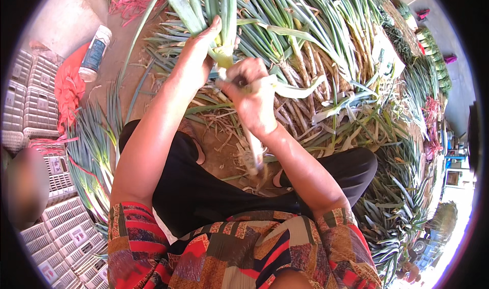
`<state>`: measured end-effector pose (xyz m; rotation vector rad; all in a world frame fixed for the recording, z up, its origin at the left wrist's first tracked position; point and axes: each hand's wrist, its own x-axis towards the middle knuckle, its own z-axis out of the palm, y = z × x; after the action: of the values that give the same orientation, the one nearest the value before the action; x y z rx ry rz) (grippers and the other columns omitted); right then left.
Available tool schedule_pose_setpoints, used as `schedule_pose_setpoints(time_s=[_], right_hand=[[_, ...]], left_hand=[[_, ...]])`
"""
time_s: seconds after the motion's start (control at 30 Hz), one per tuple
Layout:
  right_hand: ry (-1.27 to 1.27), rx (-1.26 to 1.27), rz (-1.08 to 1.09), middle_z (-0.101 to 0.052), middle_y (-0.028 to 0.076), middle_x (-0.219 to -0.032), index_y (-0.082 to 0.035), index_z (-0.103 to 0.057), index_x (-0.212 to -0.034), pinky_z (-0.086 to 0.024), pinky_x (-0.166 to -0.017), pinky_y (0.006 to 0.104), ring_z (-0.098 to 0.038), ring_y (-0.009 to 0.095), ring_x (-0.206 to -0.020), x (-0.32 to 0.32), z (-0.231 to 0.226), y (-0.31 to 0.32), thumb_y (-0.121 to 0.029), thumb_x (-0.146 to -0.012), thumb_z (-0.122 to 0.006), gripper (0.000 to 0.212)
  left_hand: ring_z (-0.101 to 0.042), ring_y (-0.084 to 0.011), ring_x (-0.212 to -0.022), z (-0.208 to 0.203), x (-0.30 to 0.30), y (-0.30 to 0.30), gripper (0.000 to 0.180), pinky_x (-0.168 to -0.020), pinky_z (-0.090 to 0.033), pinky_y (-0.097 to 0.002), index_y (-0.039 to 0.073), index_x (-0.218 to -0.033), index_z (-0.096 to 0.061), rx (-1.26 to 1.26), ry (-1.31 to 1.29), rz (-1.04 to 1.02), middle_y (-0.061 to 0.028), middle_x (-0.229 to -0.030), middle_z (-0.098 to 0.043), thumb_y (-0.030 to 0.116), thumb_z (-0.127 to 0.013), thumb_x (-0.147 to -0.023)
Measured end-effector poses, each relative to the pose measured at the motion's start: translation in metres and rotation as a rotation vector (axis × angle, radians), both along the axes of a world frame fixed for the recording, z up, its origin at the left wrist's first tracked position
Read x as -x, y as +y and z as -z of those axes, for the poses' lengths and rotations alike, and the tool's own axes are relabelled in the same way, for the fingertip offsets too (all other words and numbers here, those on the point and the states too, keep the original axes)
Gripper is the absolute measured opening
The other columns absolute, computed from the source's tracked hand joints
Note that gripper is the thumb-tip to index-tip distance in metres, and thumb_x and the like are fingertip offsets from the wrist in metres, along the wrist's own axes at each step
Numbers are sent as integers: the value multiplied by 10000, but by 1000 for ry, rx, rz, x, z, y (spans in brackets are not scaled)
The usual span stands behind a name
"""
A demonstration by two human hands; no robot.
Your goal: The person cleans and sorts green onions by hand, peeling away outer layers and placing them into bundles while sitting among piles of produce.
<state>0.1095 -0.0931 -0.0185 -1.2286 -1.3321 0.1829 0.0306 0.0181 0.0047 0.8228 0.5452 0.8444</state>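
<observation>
My left hand [201, 49] is closed around a thick green onion [222, 54], just where its pale stalk splits into broad green leaves. The leaves rise past the top of the picture, while the white stalk slants down toward me to its root end. Right beside it, my right hand [253, 98] is curled into a fist, slightly blurred, against the stalk. Out of that fist a pale strip of outer leaf [300, 91] trails to the right. The fist hides part of the stalk.
Beyond my hands lies a large heap of green onions [310, 49], roots toward me. Peeled leaf scraps [356, 118] cover the ground at right. Tied onion bundles [94, 156] and white plastic crates [66, 228] stand left. A white container [95, 53] lies by an orange cloth [70, 87].
</observation>
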Motion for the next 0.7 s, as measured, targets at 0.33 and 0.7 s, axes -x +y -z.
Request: schedule_pose_setpoints(time_s=[0.33, 0.7], right_hand=[[-597, 637, -573, -546, 93, -717, -68, -548, -792, -455, -661, 380, -562, 276, -735, -38, 6, -59, -72, -673, -623, 141], [-847, 1158, -284, -562, 117, -637, -4, -580, -757, -499, -598, 332, -579, 225, -636, -119, -27, -70, -57, -714, -559, 72]], left_hand=[[-559, -216, -696, -4, 51, 44, 395, -652, -473, -357, 33, -938, -540, -56, -118, -313, -94, -773, -564, 420, -511, -865], [-490, -255, -667, 13, 64, 76, 353, -648, -447, -386, 35, -889, -457, 96, -51, -616, -118, -764, -490, 386, -496, -877]])
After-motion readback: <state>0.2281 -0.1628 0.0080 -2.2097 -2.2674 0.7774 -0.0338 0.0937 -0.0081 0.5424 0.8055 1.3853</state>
